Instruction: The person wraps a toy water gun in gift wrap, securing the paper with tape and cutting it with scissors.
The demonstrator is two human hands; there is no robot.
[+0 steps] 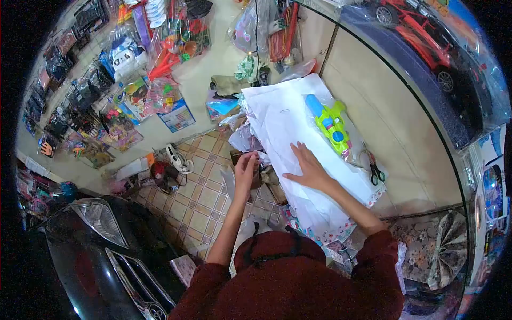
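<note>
A large white sheet of paper [277, 125] lies at a slant in front of me, with a flower-patterned edge [333, 232] showing under its near end. My right hand [310, 169] rests on the sheet, fingers spread. Beside the sheet's left edge, my left hand [246, 169] has its fingers curled together; what they hold, if anything, I cannot make out. A green and blue toy water gun [332, 125], seemingly in clear plastic, lies on the sheet's right side. Closer to me, dark-handled scissors [376, 173] lie at the right edge.
Packaged toys [128, 53] hang on the left wall. A glass edge [426, 101] curves along the right, with a boxed red toy car [416, 34] behind it. A black toy car [106, 256] stands at lower left on the tiled floor [197, 197], near a white iron-like object [178, 160].
</note>
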